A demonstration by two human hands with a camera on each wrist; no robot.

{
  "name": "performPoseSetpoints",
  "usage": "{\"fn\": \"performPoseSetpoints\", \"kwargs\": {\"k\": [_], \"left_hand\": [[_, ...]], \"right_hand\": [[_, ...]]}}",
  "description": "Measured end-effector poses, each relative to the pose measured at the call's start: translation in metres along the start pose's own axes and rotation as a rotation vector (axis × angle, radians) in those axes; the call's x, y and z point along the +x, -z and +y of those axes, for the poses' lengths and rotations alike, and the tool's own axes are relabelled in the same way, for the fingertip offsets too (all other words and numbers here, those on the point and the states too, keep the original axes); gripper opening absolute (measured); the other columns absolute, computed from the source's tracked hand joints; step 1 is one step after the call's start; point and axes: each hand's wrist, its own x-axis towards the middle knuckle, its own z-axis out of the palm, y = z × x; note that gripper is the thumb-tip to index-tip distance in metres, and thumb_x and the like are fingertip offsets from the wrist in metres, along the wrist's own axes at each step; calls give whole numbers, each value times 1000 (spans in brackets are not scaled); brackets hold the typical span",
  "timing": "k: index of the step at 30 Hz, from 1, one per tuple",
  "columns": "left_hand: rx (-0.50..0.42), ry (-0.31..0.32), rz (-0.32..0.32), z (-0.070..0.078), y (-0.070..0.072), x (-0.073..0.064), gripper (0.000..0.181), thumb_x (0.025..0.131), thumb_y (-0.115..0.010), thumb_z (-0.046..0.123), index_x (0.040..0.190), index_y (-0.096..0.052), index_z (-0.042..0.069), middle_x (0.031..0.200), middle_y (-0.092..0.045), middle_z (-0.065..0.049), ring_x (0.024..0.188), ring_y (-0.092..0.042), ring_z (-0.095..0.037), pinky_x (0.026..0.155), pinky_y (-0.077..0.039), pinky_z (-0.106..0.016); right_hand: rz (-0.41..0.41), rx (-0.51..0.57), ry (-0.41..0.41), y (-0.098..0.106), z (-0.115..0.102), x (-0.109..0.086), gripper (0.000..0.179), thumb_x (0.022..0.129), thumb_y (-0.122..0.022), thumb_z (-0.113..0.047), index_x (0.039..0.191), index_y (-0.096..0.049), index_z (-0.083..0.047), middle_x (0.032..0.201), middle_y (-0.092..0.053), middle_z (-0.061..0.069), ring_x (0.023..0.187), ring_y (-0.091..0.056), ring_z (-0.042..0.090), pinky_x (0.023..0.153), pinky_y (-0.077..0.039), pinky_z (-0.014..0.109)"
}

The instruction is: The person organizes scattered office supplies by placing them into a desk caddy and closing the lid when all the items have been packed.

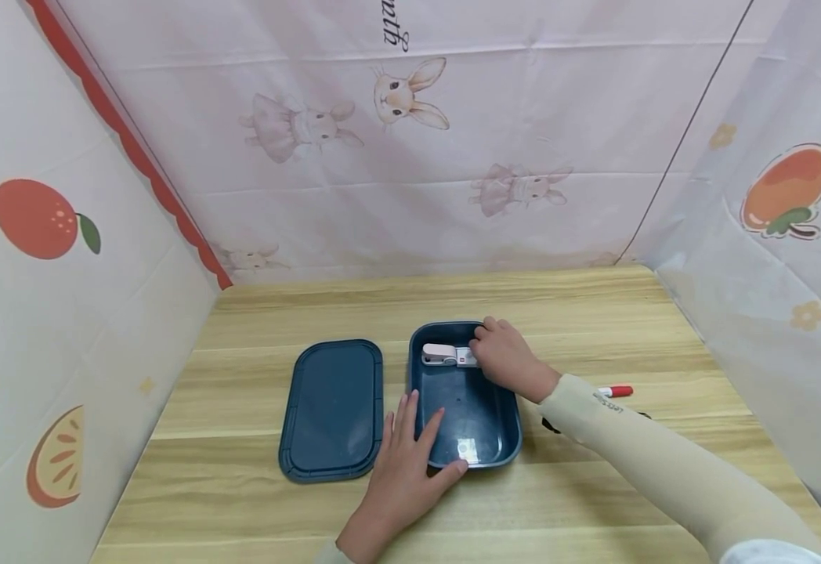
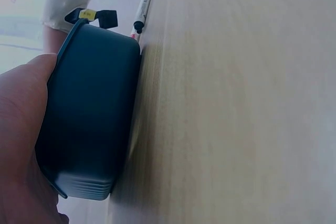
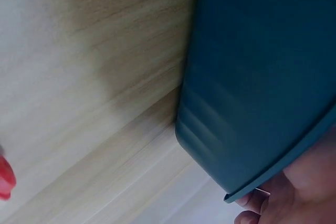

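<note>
A dark blue plastic box (image 1: 463,415) stands uncovered on the table. Inside, along its far wall, lies a pale pink and white stapler (image 1: 440,354). My right hand (image 1: 512,359) reaches over the far right corner, its curled fingers at the stapler's right end; the palm hides that end. From the right wrist view, the fingers (image 3: 252,203) show beyond the box rim. My left hand (image 1: 406,470) rests at the near left corner, fingers extended along the left rim and thumb on the near rim. The left wrist view shows the thumb (image 2: 44,66) against the box's rim.
A matching blue lid (image 1: 333,411) lies flat left of the box. To the right, a red-capped marker (image 1: 618,391) lies beyond the right forearm. A white marker with black ends (image 2: 143,6) and a black piece with a yellow label (image 2: 89,15) show past the box.
</note>
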Motion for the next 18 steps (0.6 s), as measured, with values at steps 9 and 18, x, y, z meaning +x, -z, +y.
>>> {"fn": "performPoseSetpoints", "kwargs": {"k": [9, 18], "left_hand": [[-4, 3, -3, 1, 0, 1, 82, 90, -46, 78, 157, -36, 31, 171, 2, -7, 158, 1, -27, 125, -8, -60], [10, -3, 0, 0, -1, 0, 82, 90, -46, 78, 157, -36, 32, 171, 2, -7, 158, 0, -27, 124, -10, -61]], "right_hand": [[-2, 153, -5, 13, -7, -6, 28, 85, -81, -33, 101, -77, -10, 94, -71, 7, 78, -49, 22, 64, -42, 32], [-20, 264, -39, 26, -12, -18, 38, 93, -73, -36, 120, -72, -10, 113, -68, 8, 103, -58, 25, 85, -53, 39]]}}
